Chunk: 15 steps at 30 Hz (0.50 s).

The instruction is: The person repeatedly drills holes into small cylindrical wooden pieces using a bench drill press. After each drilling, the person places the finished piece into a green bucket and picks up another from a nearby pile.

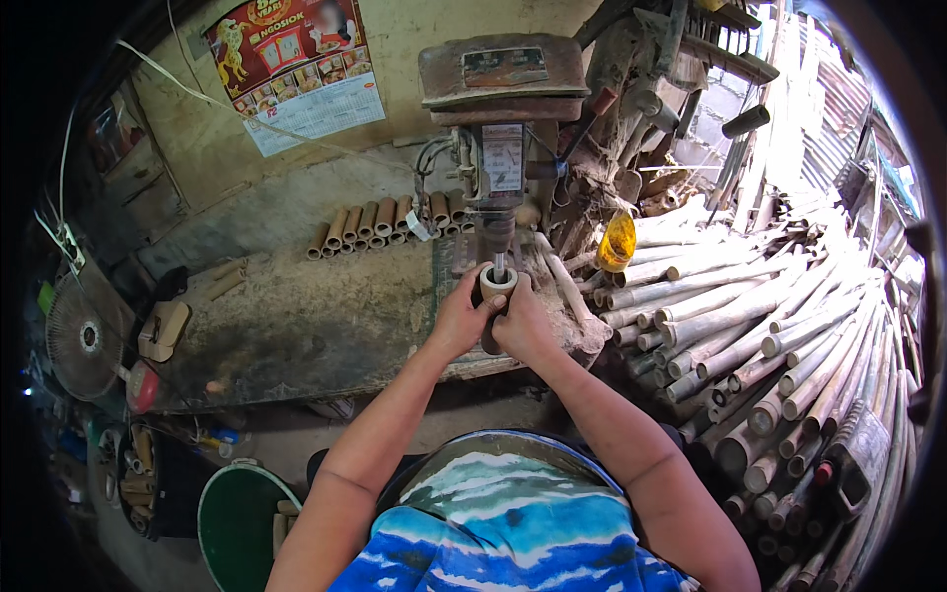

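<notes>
Both hands are closed around a short bamboo tube [486, 288], its pale open end facing up. My left hand [458, 318] wraps it from the left and my right hand [524, 324] from the right, the thumbs close together on its near side. Straight above stands a dusty drill press [501, 89]. Its metal bit [500, 262] reaches down to the tube's open end; how deep it goes inside I cannot tell. The tube's lower part shows dark beneath my fingers.
Behind my left hand, several cut bamboo tubes [368, 219] are stacked on the worn workbench [316, 296]. Long bamboo poles [740, 311] crowd the right side, below a hanging bag of yellow liquid [618, 243]. A fan [89, 333] and a green bucket [225, 513] stand at left.
</notes>
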Available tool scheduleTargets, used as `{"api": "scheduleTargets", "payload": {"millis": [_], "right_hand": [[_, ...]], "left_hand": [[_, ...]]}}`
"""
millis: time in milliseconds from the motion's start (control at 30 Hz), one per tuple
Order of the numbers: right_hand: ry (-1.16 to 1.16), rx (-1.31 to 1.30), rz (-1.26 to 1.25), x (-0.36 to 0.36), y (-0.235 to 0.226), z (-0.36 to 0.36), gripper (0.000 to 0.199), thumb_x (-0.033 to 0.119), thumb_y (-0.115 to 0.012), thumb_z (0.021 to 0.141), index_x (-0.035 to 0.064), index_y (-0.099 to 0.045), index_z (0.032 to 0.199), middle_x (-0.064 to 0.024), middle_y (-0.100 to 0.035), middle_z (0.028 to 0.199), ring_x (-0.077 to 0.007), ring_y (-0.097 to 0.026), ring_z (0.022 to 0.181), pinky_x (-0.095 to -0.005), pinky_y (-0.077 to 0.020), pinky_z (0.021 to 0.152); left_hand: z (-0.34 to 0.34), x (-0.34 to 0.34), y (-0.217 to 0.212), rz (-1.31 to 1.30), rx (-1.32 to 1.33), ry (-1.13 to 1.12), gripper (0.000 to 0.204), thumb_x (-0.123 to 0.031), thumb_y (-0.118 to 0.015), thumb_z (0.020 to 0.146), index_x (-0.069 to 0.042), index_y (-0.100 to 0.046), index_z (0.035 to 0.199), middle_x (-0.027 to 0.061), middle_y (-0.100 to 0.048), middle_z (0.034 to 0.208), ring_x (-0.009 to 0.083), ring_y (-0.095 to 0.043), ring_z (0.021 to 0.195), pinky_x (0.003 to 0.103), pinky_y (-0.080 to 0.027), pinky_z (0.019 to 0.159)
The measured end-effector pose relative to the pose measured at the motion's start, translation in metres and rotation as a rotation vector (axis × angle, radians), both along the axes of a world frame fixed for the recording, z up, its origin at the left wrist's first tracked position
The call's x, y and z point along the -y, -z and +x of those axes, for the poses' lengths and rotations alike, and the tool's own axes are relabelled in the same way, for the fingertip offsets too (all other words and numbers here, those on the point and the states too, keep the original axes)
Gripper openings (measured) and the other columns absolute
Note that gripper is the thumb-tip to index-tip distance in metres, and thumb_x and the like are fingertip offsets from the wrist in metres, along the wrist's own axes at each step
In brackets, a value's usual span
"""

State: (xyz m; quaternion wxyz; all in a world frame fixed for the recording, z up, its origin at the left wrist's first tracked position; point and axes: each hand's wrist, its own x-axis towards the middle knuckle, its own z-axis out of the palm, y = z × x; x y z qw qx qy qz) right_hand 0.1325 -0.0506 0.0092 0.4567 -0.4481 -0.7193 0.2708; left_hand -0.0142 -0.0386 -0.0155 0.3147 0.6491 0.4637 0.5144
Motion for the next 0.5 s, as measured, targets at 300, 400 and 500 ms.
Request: {"api": "scheduleTargets", "payload": {"millis": [300, 400, 500], "right_hand": [[-0.011, 0.032, 0.022, -0.005, 0.001, -0.010, 0.038, 0.003, -0.058, 0.086, -0.0050, -0.044, 0.120, -0.0336, -0.061, 0.111, -0.0529, -0.060, 0.108, -0.0545, -0.0482, 0.090], [0.007, 0.080, 0.013, -0.012, 0.002, -0.013, 0.039, 0.004, -0.059, 0.086, -0.0054, -0.042, 0.121, -0.0346, -0.062, 0.108, -0.0536, -0.061, 0.105, -0.0555, -0.0485, 0.088], [0.008, 0.095, -0.022, -0.024, 0.002, -0.012, 0.040, 0.005, -0.059, 0.088, -0.0052, -0.040, 0.122, -0.0356, -0.063, 0.106, -0.0546, -0.062, 0.104, -0.0560, -0.0488, 0.087]], "left_hand": [[-0.008, -0.005, 0.012, 0.072, 0.046, -0.017, 0.064, -0.010, -0.075, 0.093, -0.004, -0.044, 0.149, 0.0136, -0.060, 0.140, 0.0217, -0.057, 0.128, 0.037, -0.043, 0.110], [-0.008, -0.008, 0.018, 0.053, 0.064, -0.058, 0.063, -0.009, -0.074, 0.093, -0.003, -0.044, 0.149, 0.0138, -0.061, 0.138, 0.0217, -0.058, 0.127, 0.037, -0.043, 0.109], [0.002, -0.011, 0.023, 0.031, 0.078, -0.161, 0.063, -0.015, -0.073, 0.094, -0.005, -0.044, 0.149, 0.0157, -0.063, 0.137, 0.0256, -0.060, 0.126, 0.038, -0.045, 0.107]]}}
